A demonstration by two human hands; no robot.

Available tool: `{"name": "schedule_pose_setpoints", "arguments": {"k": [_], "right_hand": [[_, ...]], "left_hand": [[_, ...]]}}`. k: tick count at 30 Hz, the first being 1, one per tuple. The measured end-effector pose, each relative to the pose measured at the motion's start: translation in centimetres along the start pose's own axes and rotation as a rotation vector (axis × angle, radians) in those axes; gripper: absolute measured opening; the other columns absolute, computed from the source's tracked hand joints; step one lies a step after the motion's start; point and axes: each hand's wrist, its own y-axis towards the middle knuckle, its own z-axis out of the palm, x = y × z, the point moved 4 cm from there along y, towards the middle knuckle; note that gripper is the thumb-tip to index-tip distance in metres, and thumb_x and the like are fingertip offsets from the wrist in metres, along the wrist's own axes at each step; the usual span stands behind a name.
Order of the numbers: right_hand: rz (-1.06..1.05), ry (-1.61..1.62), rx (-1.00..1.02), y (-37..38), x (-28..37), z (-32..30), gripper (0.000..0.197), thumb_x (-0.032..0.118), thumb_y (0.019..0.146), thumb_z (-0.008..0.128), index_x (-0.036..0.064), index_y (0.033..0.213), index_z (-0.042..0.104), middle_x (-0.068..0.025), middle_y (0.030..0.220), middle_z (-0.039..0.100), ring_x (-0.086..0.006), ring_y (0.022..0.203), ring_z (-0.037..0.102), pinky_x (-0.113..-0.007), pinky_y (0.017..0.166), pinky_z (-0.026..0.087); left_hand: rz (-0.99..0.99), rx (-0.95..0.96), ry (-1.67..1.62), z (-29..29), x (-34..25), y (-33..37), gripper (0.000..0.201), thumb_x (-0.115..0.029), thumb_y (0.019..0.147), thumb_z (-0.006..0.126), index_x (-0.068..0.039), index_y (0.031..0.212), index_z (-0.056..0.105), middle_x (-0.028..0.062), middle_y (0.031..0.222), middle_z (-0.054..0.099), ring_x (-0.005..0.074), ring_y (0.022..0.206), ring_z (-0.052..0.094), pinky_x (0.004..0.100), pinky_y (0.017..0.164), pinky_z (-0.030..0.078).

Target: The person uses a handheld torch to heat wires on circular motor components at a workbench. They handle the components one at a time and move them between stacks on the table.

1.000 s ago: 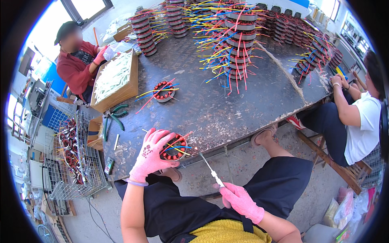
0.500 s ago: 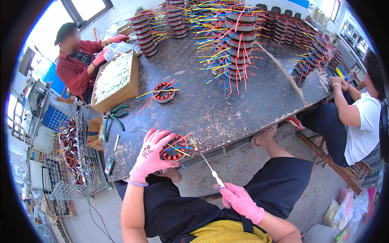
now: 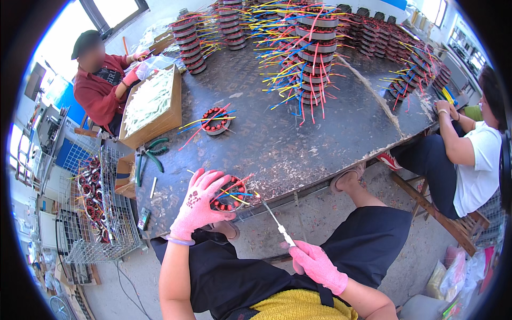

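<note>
One wound ring [image 3: 234, 206] with red, blue and yellow wires [image 3: 246, 178] rests at the near edge of the tabletop [image 3: 240, 154], where our gloved left hand [image 3: 200, 200] curls around its left side. Our right hand [image 3: 319, 266] grips the white handle of a slim rod-ended tool [image 3: 277, 224]; its tip, spotted yellow, stands just beside the ring. Farther in we see a second ring [image 3: 217, 130], then green-handled pliers [image 3: 152, 154] near the left edge, a cardboard box [image 3: 160, 121] beyond them, and a tall stack of rings [image 3: 316, 56] toward the far edge.
</note>
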Motion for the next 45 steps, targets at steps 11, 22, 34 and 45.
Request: {"name": "schedule_pose_setpoints", "arguments": {"k": [11,22,34,45], "right_hand": [[-0.001,0.018,0.009,0.0,-0.17,-0.09,0.039,0.029,0.101,0.046,0.0022,0.128,0.057,0.0026,0.065,0.047,-0.0058,0.057,0.045,-0.023,0.053,0.037],[-0.004,0.018,0.011,-0.15,-0.15,-0.02,0.038,0.028,0.102,0.046,0.0016,0.127,0.056,0.0032,0.065,0.047,-0.0054,0.057,0.044,-0.022,0.054,0.036],[-0.011,0.015,0.009,-0.08,0.11,0.11,0.037,0.027,0.102,0.046,0.0031,0.127,0.057,0.0031,0.066,0.045,-0.0052,0.056,0.044,-0.023,0.053,0.036],[0.01,0.002,0.009,-0.02,0.03,0.05,0.037,0.028,0.101,0.046,0.0033,0.127,0.057,0.0033,0.066,0.047,-0.0056,0.057,0.045,-0.022,0.054,0.037]], "left_hand": [[0.004,0.003,-0.003,0.18,0.07,-0.06,0.088,-0.039,0.056,0.085,-0.01,0.132,0.053,0.0114,0.13,0.053,0.0293,0.129,0.044,0.0497,0.115,0.023],[-0.074,-0.003,0.002,0.65,0.74,-0.54,0.09,-0.039,0.052,0.088,-0.016,0.132,0.054,0.0139,0.13,0.047,0.0425,0.132,0.032,0.0526,0.113,0.026],[-0.081,0.002,0.002,0.39,0.36,-0.51,0.089,-0.039,0.054,0.087,-0.017,0.133,0.054,0.0125,0.13,0.048,0.0415,0.132,0.033,0.052,0.114,0.025],[-0.078,0.006,-0.001,0.56,0.59,-0.54,0.092,-0.038,0.051,0.088,-0.014,0.133,0.054,0.0141,0.131,0.048,0.039,0.132,0.035,0.0516,0.116,0.021]]}}
